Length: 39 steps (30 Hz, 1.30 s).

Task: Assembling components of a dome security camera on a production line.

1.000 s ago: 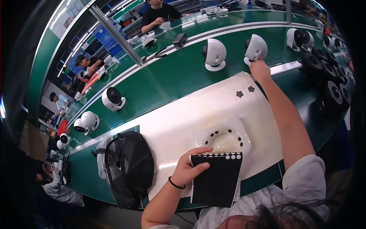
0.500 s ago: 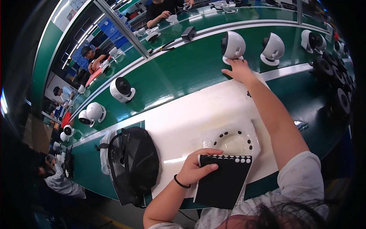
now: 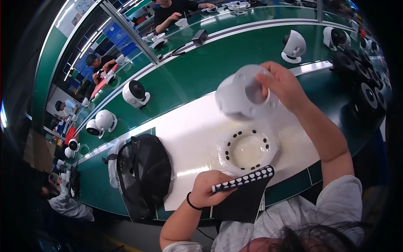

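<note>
My right hand [image 3: 284, 86] grips the base of a white unit that looks like a small desk fan [image 3: 233, 101], lifted over the white mat and tipped so its round base faces me. Motion blurs it slightly. My left hand [image 3: 208, 190] is closed on a black sheet [image 3: 239, 206] of round pads. The sheet's top edge is bent over, showing rows of white dots. Between the hands, on the mat, lies a white ring-shaped holder [image 3: 273, 152] in clear film. Small black pads sit around its opening.
A black mesh bag [image 3: 147, 172] lies left on the mat [image 3: 189, 138]. More white fans stand along the green belt [image 3: 180, 84], one [image 3: 294, 47] at the far right. Black round parts [image 3: 367, 94] are piled at the right edge. Co-workers [image 3: 170, 17] sit across the line.
My right hand has picked the fan up off the green belt, brought it nearer and tipped its base toward me. The sheet in my left hand is now bent, exposing more white dots.
</note>
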### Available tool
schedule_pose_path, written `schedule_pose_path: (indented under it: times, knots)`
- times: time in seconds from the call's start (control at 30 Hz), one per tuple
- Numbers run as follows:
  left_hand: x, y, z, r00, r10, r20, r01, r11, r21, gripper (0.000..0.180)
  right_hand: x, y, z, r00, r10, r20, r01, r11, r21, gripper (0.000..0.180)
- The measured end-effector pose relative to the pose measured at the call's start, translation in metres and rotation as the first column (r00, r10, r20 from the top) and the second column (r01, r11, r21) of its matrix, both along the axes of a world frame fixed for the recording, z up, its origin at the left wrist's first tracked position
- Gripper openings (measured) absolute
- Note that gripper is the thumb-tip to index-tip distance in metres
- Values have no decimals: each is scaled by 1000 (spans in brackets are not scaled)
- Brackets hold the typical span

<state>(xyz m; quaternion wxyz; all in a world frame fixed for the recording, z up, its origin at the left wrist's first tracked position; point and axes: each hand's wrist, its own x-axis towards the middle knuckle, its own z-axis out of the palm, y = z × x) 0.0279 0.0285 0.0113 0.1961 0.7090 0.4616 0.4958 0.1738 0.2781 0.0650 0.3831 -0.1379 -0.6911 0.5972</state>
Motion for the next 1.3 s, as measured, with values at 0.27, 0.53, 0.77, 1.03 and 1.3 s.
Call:
schedule_pose_path:
  times: [0.27, 0.53, 0.77, 1.03, 1.3]
  knots:
    - [19, -14, 10, 998, -20, 61, 16, 998, 63, 14, 35, -70, 9, 905, 292, 310, -237, 950, -203, 31]
    - [28, -22, 10, 990, 138, 36, -140, 988, 68, 18, 69, -90, 29, 994, -11, 109, -82, 590, 803, 27]
    - [25, -33, 18, 988, 149, 32, -151, 987, 62, 19, 66, -136, 29, 991, 78, 108, -132, 453, 882, 12]
    - [12, -51, 27, 983, 179, 34, -179, 984, -3, 19, 51, -159, 41, 971, 196, 139, -227, 549, 805, 18]
    - [-2, -50, 19, 985, 171, 32, -171, 985, 8, 18, 38, -173, 18, 991, 99, 91, -123, 405, 906, 31]
